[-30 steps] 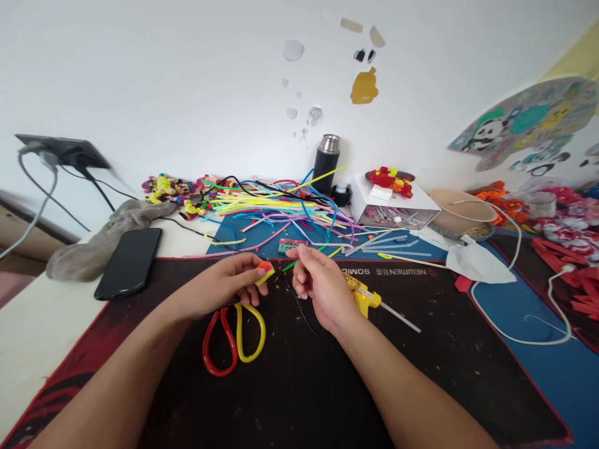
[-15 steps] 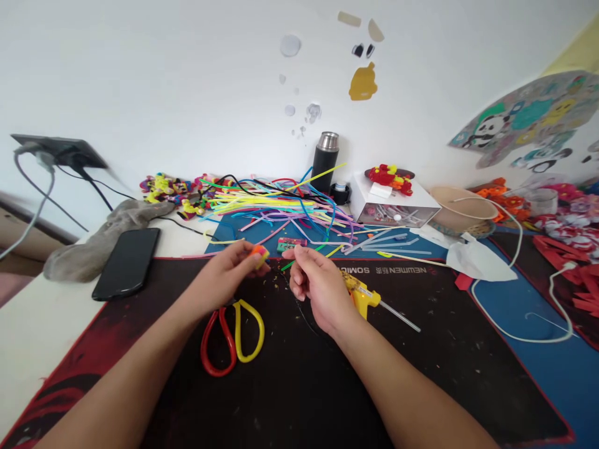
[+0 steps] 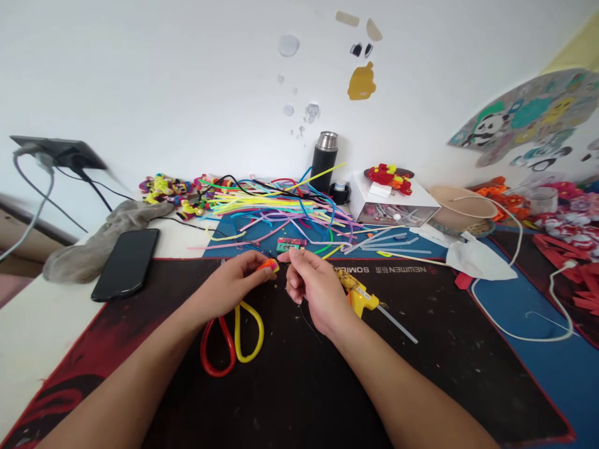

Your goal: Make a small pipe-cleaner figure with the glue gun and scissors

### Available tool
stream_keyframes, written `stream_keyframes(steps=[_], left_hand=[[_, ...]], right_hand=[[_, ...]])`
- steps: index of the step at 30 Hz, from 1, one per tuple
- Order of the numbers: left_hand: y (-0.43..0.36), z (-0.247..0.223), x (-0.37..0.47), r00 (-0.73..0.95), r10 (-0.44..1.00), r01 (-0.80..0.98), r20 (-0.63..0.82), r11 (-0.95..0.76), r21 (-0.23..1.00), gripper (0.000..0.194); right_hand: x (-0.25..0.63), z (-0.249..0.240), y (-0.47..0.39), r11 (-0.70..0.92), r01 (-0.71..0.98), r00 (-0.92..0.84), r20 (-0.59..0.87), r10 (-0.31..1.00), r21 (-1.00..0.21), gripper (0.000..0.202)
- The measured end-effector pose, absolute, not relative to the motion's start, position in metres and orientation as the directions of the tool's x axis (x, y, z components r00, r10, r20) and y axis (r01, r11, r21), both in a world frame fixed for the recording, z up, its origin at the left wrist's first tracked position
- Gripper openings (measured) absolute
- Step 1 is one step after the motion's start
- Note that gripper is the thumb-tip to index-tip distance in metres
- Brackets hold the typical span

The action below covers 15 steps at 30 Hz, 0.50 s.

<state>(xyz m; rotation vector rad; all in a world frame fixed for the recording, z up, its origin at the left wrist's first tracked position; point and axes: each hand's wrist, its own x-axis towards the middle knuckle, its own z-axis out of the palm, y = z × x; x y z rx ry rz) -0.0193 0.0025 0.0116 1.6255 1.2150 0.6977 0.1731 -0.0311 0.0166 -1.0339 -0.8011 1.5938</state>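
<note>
My left hand [image 3: 238, 280] pinches a small orange, yellow and pink fuzzy piece [image 3: 269, 267] between thumb and fingertips. Just to its right, my right hand [image 3: 316, 284] is closed, thumb against the index finger. Whatever those fingers hold, if anything, is too small to make out. Scissors [image 3: 249, 357] with one red and one yellow handle lie below my left wrist, their blades mostly hidden. A yellow glue gun [image 3: 365, 302] with a clear glue stick in its back end lies beside my right hand, which partly covers it.
Colourful pipe cleaners [image 3: 271, 202] are heaped at the back, near a black thermos [image 3: 324, 165] and a white drawer box [image 3: 397, 202]. A phone [image 3: 126, 265] lies left on the table. A white cable [image 3: 519, 338] loops across the right side. Small scraps dot the black mat [image 3: 299, 399].
My left hand has moved right with the fuzzy piece, closer to my right hand. The right hand has shifted only slightly, its index finger reaching a little further left.
</note>
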Motion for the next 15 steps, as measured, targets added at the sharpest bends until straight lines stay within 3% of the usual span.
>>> stream_keyframes(steps=[4, 9, 15], left_hand=[[0.0044, 0.0048, -0.0201, 0.312, 0.950, 0.380, -0.034, -0.092, 0.920, 0.043], [0.0082, 0.0075, -0.0229, 0.270, 0.963, 0.184, -0.022, -0.029, 0.982, 0.064], [0.0086, 0.0103, -0.0232, 0.224, 0.972, 0.060, -0.073, 0.061, 0.996, 0.052]], right_hand=[[0.1722, 0.0166, -0.0320, -0.255, -0.390, -0.111, -0.230, 0.967, -0.885, 0.044], [0.1715, 0.0165, -0.0325, -0.249, -0.383, -0.117, -0.221, 0.968, -0.890, 0.045], [0.1723, 0.0146, -0.0318, -0.240, -0.363, -0.101, -0.218, 0.971, -0.900, 0.042]])
